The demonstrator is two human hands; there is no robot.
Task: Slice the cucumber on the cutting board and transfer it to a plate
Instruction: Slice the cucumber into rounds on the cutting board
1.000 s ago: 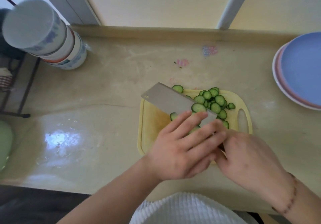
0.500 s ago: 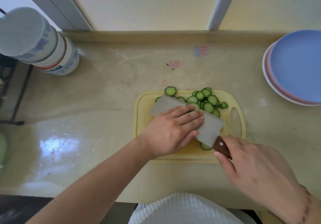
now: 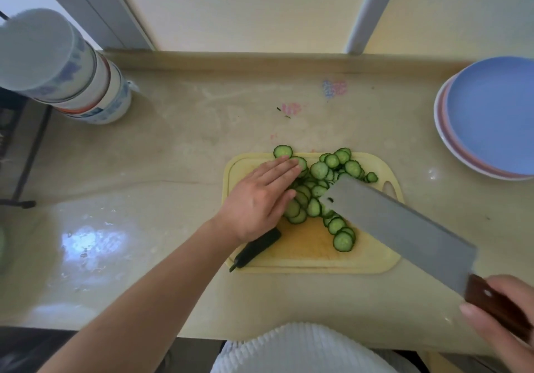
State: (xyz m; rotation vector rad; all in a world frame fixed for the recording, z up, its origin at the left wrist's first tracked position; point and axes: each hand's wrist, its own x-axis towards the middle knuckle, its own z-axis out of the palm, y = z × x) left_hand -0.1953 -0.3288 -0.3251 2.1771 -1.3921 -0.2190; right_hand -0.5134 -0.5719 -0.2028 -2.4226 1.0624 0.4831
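Note:
Several round cucumber slices (image 3: 320,190) lie heaped on the yellow cutting board (image 3: 372,260). One slice (image 3: 283,151) sits at the board's far edge. The dark uncut cucumber end (image 3: 255,249) lies at the board's near left, partly under my wrist. My left hand (image 3: 260,202) rests flat, fingers together, against the left side of the slice heap. My right hand (image 3: 502,312) grips the brown handle of a cleaver (image 3: 396,225), whose wide blade is lifted and angled over the board's right part, tip over the slices. A blue plate (image 3: 491,112) stands at the far right.
The blue plate lies on top of a pink plate and a white one (image 3: 442,138). A tilted stack of blue-and-white bowls (image 3: 72,83) stands at the far left of the beige counter (image 3: 144,199). A wall and window frame run along the back.
The cleaver has swung off the slices to the right and lifted. My left hand left the blade and now lies on the slices, and the uncut cucumber end is uncovered.

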